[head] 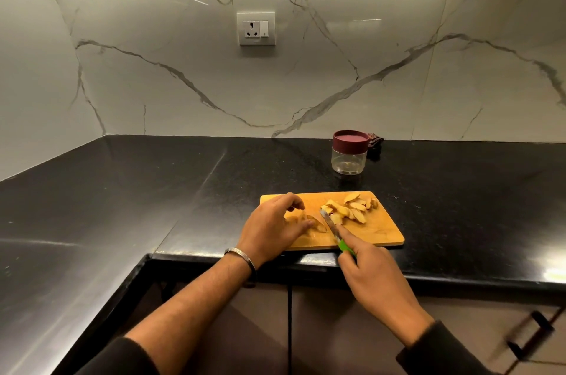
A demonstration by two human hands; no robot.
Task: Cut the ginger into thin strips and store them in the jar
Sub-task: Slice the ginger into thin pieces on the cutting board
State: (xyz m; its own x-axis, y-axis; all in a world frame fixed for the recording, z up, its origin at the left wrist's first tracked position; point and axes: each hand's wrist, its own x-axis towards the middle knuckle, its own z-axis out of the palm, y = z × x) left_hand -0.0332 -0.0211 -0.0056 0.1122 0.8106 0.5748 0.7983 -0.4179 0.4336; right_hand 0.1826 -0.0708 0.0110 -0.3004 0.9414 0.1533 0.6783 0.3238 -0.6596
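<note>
Just ginger (315,223) under left fingers (301,223)

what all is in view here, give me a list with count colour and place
cutting board: one, orange-brown wood, on the counter near its front edge
ginger slices: a heap, pale yellow, on the board's far right part
ginger pieces: a few, yellow, on the board by the left hand
knife: one, steel blade with green handle, blade on the board
jar: one, clear with maroon lid on, looks empty, behind the board
dark cloth: one, dark patterned, behind the jar by the wall
counter: one, glossy black
socket: one, white, on the marble wall
cabinet handle: one, black, lower right
bangle: one, silver, on the left wrist
left hand: holds ginger pieces on the board
right hand: grips the knife handle
</note>
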